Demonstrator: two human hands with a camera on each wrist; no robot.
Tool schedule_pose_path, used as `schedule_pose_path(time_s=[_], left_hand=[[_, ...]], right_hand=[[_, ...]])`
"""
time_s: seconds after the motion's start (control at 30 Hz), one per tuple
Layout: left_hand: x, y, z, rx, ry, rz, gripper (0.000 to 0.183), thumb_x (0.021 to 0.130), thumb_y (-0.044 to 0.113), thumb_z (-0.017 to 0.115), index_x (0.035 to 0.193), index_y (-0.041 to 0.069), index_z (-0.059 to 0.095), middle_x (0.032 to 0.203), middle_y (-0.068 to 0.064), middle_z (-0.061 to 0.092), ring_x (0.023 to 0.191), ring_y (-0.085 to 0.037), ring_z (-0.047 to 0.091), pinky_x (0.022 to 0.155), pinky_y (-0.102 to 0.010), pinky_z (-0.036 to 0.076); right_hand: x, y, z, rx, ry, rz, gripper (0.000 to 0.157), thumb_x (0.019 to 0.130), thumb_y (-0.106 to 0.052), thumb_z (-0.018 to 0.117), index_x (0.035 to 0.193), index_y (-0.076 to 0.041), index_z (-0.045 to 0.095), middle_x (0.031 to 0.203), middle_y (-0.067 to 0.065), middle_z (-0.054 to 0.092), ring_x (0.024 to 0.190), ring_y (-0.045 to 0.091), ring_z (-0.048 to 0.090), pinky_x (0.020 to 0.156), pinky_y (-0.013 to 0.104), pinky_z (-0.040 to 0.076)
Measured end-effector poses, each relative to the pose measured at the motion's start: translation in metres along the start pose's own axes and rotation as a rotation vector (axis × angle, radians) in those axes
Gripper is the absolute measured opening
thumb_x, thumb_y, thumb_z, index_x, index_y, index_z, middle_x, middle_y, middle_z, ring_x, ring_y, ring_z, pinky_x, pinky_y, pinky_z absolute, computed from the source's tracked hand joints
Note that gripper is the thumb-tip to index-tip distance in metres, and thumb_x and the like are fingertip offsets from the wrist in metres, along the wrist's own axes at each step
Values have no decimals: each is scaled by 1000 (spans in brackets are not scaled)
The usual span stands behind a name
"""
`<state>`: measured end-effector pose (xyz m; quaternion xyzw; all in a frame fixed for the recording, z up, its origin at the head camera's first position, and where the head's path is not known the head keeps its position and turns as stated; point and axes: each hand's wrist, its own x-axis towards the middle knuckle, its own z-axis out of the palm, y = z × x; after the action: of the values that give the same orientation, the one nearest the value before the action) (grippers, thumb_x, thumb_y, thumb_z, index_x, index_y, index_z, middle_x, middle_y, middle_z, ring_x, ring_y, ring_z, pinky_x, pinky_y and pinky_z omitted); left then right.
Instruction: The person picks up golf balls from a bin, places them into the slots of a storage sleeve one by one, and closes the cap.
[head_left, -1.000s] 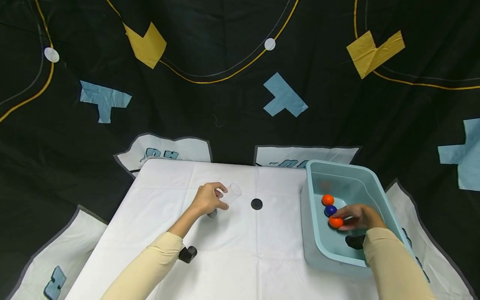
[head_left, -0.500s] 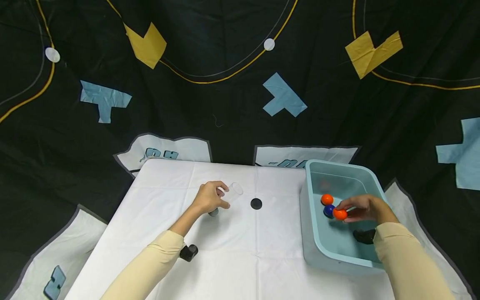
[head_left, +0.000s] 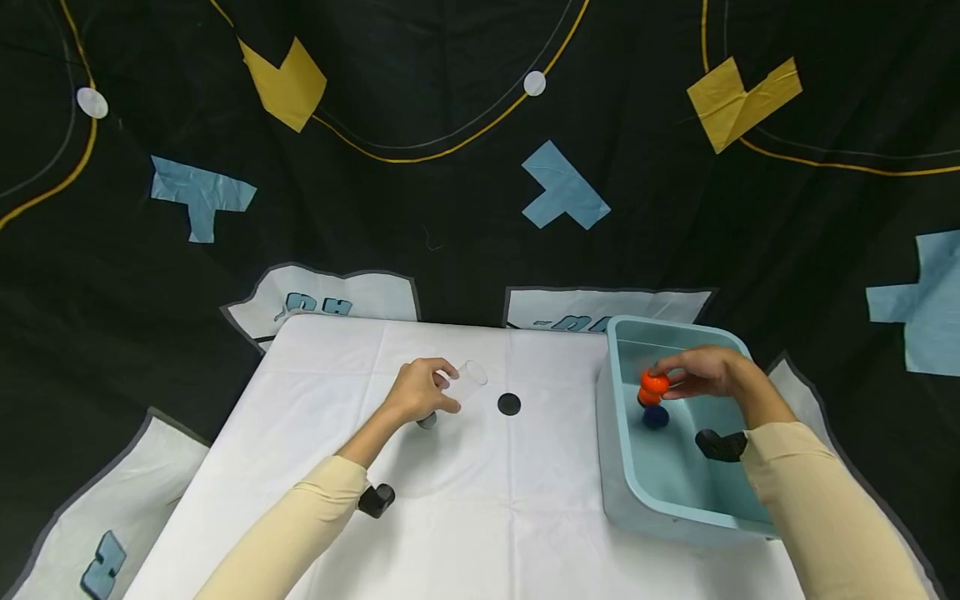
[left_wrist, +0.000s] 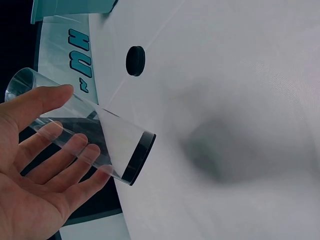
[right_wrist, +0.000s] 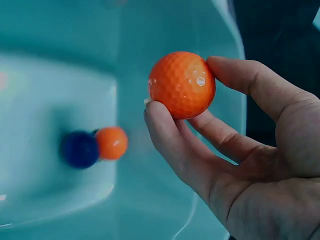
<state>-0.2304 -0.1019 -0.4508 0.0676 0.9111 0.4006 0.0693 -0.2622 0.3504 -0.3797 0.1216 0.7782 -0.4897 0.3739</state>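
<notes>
In the head view my left hand (head_left: 422, 390) holds a clear cylindrical container (left_wrist: 120, 132) tilted above the table. Its black base (left_wrist: 139, 158) points down to the table side, and its rim faces away past my thumb. On the right, my right hand (head_left: 705, 372) pinches an orange golf ball (right_wrist: 182, 85) between thumb and fingers, raised over the light-blue bin (head_left: 617, 467). Below that ball, on the bin's floor, a second orange ball (right_wrist: 112, 143) and a dark-blue ball (right_wrist: 80, 149) lie side by side.
A black round lid (head_left: 508, 404) lies on the white-covered table (head_left: 457, 533), between the container and the bin. Behind the table hangs a black cloth (head_left: 450, 225) with yellow and blue tape. Black wrist-camera mounts (head_left: 377, 500) jut out under both wrists.
My right hand has lifted the orange golf ball off the bin's floor and moved it toward the bin's far side. The left hand and the container stay nearly still.
</notes>
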Motion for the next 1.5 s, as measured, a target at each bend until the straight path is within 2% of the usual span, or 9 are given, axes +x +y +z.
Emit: schedule_pose_path(time_s=[0.1,0.33,0.5,0.63,0.93,1.2,1.5], left_hand=[[1,0,0,2,1,1,44,68,11,91,109,11,74,100,-9,75,95,-22,68,76,-36,58],[2,3,3,6,-6,6,43,68,11,92,108,14,76,97,-6,74,93,-21,67,77,-35,57],[2,10,6,9,-24,44,42,67,12,92,107,13,76,94,-5,74,90,-20,67,76,-35,57],[5,16,9,22,-35,61,42,67,13,92,106,14,76,94,-4,74,90,-20,67,78,-36,56],[5,27,16,18,-62,87,41,67,13,92,105,14,76,96,-8,75,89,-21,67,79,-37,56],[3,36,22,30,-68,94,41,65,14,92,102,16,76,91,-4,75,91,-21,66,80,-37,55],[2,41,28,22,-82,121,40,65,14,92,101,15,76,90,-5,75,86,-19,67,75,-35,54]], right_hand=[[-3,-15,6,-47,1,-55,35,102,-25,57,127,0,63,110,8,67,94,18,71,93,33,57],[-8,-49,31,-100,-9,-160,52,101,-24,60,138,10,48,105,4,71,95,17,71,92,31,58],[-7,-68,53,-102,7,-194,50,97,-22,67,134,8,51,114,11,69,95,21,72,90,33,58],[-4,-79,69,-121,16,-210,51,96,-22,69,133,8,51,124,19,63,98,23,70,96,36,56],[10,-88,105,-132,69,-242,42,92,-20,72,123,7,62,124,23,63,97,28,73,92,37,58],[16,-90,132,-104,35,-306,31,89,-15,74,111,7,67,116,21,67,92,29,73,89,39,59],[19,-92,155,-107,23,-307,26,87,-16,74,104,4,68,106,17,70,85,27,75,86,38,60]])
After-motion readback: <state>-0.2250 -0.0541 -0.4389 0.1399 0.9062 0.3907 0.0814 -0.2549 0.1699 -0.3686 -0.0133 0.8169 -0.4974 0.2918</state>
